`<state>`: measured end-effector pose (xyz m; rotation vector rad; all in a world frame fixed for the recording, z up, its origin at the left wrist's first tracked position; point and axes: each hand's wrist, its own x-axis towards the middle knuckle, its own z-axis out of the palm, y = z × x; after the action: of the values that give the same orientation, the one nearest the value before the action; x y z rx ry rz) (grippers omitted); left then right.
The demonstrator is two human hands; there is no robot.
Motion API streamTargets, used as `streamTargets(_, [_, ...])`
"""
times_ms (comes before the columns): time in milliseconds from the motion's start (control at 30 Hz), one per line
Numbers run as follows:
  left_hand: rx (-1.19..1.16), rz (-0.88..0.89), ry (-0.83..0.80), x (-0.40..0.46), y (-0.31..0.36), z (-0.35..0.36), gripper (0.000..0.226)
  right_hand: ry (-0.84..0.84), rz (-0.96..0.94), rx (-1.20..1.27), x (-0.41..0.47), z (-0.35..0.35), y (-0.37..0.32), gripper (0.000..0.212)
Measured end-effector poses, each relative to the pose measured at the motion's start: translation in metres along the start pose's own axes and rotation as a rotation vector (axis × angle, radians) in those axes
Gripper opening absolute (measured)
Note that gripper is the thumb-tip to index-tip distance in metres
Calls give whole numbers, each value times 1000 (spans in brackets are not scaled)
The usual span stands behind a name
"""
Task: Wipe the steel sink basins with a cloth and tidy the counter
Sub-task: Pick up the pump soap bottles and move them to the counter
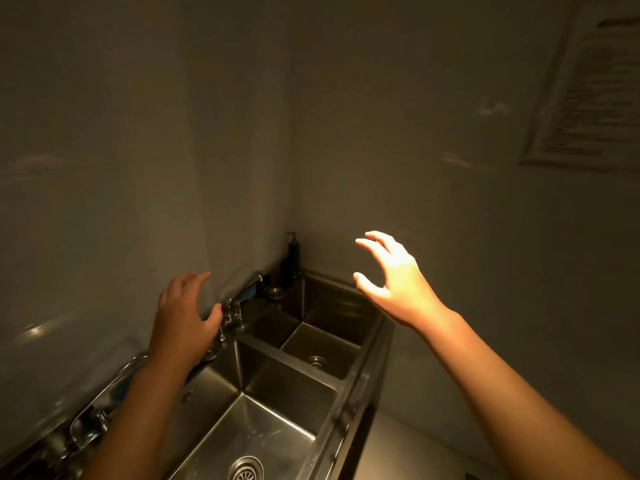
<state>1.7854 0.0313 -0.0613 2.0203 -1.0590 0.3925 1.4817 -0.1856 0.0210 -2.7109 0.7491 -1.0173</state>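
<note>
Lengthwise, steel sink basins (277, 407) toward the far corner.

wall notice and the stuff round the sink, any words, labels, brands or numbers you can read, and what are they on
Nothing here reads clearly enough to quote.
Wall notice: dark heading and many lines of print, all too blurred to read.
Dark pump bottle in the corner behind the far basin: no label legible.
Blue item on the ledge behind the faucet: no text visible.
Steel sink: no markings visible.
</note>
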Motion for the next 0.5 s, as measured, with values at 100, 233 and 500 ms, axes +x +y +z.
streamTargets(100, [35,-42,28,12,-15,-2,61,-16,-43,43,34,23,-2,57])
streamTargets(233, [91,-106,26,14,-39,-1,59,-79,-109,130,73,68,-7,58])
streamTargets(500, [231,-299,53,20,-77,18,60,-244,-309,291,158,165,-4,56])
